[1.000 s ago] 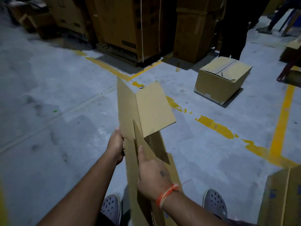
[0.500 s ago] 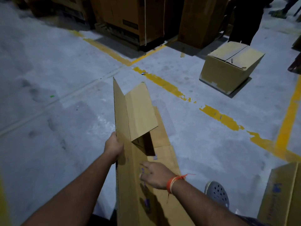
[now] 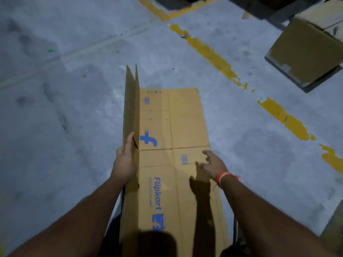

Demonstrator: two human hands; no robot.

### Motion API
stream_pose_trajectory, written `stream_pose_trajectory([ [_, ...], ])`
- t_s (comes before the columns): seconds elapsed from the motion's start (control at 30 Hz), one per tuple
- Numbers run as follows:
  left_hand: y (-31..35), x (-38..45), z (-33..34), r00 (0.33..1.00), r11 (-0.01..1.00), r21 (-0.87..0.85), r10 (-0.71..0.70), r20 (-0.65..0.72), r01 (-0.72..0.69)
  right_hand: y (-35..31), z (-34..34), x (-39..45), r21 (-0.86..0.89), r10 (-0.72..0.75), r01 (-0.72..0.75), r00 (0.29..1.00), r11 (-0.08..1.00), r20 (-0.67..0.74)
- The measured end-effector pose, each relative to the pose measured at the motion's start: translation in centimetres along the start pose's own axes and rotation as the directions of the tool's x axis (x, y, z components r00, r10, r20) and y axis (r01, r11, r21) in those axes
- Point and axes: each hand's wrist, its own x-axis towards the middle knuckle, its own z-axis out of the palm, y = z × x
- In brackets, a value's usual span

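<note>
On the grey concrete floor [image 3: 65,127] at your feet, a flattened Flipkart cardboard box [image 3: 172,123] lay printed side up, its left panel standing upright. Your left hand [image 3: 124,162] gripped that raised panel, thumb along the cardboard. Your right hand [image 3: 213,164], an orange thread [image 3: 223,178] at the wrist, spread its fingers over the flat panel's right side; contact could not be told. Beyond ran a worn yellow line [image 3: 209,54], and farther right sat a closed carton [image 3: 304,51].

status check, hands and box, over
Left hand grips upright side of flattened box. Right hand open over its flat panel. Closed box sits apart, far right.
</note>
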Motion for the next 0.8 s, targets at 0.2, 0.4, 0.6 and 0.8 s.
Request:
stream_pose_trajectory([
  [0.2,-3.9,1.3,1.0,0.995,0.99,0.14,-0.018,-0.102,0.032,3.7,0.0,6.9,0.024,0.046,-0.045,0.997,0.999,-0.06],
  [0.4,-4.9,1.8,1.5,0.995,0.98,0.198,0.01,-0.095,0.009,5.2,0.6,9.0,0.098,0.049,-0.053,0.998,0.994,0.048],
  [0.6,-5.1,2.0,1.6,0.994,0.98,0.197,-0.007,-0.113,0.029,5.5,-0.7,8.5,0.194,-0.157,0.143,0.986,0.971,0.06],
  [0.8,-4.8,1.8,1.1,0.994,0.982,0.185,-0.024,-0.104,0.043,1.7,0.5,5.3,0.061,-0.32,0.32,0.947,0.945,-0.022],
])
